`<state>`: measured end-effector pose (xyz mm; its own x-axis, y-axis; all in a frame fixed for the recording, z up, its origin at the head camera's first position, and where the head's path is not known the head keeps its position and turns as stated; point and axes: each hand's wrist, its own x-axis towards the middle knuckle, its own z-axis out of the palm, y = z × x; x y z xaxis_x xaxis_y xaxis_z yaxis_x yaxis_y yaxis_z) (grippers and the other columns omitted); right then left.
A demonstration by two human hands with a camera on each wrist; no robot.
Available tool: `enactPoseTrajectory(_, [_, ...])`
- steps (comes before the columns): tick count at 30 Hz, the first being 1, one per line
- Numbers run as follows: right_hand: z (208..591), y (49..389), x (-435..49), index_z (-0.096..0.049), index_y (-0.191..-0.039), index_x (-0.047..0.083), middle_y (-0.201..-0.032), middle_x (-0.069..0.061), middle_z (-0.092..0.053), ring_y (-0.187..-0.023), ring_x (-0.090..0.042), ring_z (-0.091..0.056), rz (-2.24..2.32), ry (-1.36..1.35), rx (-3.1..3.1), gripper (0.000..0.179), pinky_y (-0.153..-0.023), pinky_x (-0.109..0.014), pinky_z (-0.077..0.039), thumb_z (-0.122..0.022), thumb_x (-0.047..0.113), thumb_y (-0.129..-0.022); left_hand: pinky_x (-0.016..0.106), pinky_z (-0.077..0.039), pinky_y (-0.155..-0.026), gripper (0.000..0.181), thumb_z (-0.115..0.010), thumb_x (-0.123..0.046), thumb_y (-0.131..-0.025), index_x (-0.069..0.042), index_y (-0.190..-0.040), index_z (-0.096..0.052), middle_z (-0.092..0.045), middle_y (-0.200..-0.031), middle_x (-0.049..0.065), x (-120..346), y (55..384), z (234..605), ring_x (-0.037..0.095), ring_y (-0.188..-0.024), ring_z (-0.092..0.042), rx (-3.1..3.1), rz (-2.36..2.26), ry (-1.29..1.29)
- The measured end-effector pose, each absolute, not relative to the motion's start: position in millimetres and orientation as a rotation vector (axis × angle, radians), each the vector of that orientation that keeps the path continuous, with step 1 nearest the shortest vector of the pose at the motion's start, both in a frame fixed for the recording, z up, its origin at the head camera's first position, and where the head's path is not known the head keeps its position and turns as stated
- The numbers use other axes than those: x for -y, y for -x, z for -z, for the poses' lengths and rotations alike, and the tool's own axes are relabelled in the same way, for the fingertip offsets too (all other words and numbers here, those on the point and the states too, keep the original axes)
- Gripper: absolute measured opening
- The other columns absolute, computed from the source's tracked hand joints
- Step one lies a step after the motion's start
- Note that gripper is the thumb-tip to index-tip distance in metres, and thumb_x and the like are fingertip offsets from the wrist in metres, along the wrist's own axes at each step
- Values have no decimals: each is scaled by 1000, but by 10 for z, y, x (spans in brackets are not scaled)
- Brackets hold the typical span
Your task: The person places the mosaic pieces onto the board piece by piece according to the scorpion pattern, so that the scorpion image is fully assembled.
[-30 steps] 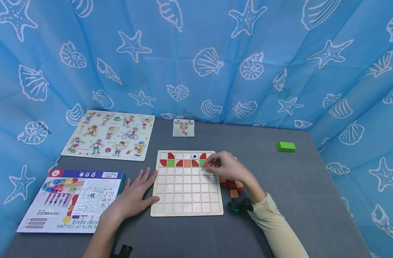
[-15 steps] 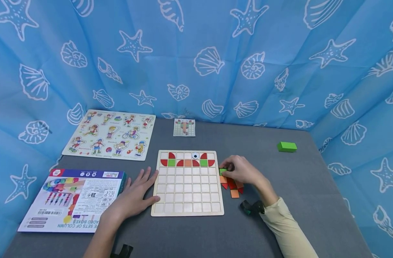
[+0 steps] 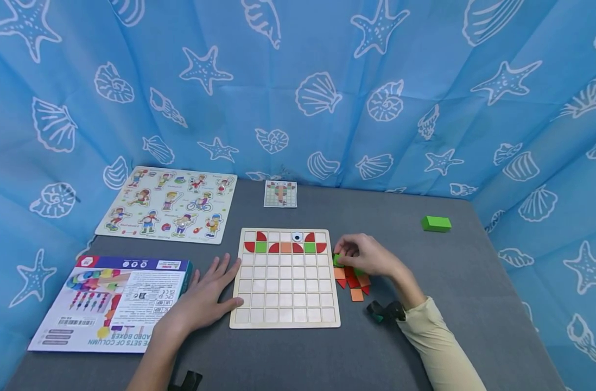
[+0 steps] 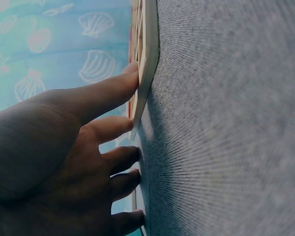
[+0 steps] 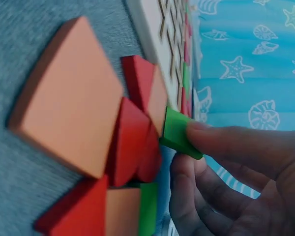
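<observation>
A wooden grid board (image 3: 278,285) lies on the table, its two far rows partly filled with red, green and orange tiles and an eye tile (image 3: 297,237). My left hand (image 3: 205,296) is spread at the board's left side, thumb touching its edge in the left wrist view. At the board's right, my right hand (image 3: 368,256) pinches a green tile (image 5: 177,129) between thumb and fingers. Under and beside that hand lies a pile of tiles, including an orange square tile (image 5: 69,103) and red tiles (image 5: 130,142); the hand hides part of it.
A small pattern card (image 3: 280,194) lies beyond the board. At the far left is a picture puzzle board (image 3: 151,209), with a printed box (image 3: 107,304) in front of it. A green block (image 3: 436,224) sits at the far right, near the blue curtain (image 3: 298,92).
My right hand has moved right, from the board's second row to the tile pile, and taken hold of a green tile. A red tile shows at that row's right end. My left hand stays put.
</observation>
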<state>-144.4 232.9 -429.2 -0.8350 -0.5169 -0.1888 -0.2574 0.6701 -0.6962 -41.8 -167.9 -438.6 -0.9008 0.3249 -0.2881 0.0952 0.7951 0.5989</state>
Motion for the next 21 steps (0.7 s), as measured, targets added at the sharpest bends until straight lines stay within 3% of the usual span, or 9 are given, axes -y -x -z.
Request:
enactPoseTrajectory(8, [4205,1389,-2295,-77,-116,1,-99,-11,-75,-85,-17,-67,1050,649,-2507,17,-75,-24,-59,-69,1,-101,84,-8,-127,86,-75,-39,-102,-13,-172,-32,-19,-180,24,1679,414,4388,51,-168,-12,-2606,-844,-327])
enactPoseTrajectory(14, [4187,1317,-2084,-73,-122,-3,-112,-17,-76,-94,-18,-71,1172,656,-2435,25,-83,-24,-62,-69,-4,-98,84,-7,-126,86,-75,-39,-102,-13,-172,-32,-19,-180,24,1678,412,4385,52,-168,-11,-2603,-846,-320])
enactPoseTrajectory(21, [4222,1253,-1711,-76,-117,0,-106,-12,-79,-90,-12,-72,1186,684,-2448,22,-82,-25,-62,-80,3,-96,84,-7,-127,87,-75,-40,-102,-14,-172,-32,-19,-181,24,1682,423,4405,51,-169,-11,-2606,-844,-321])
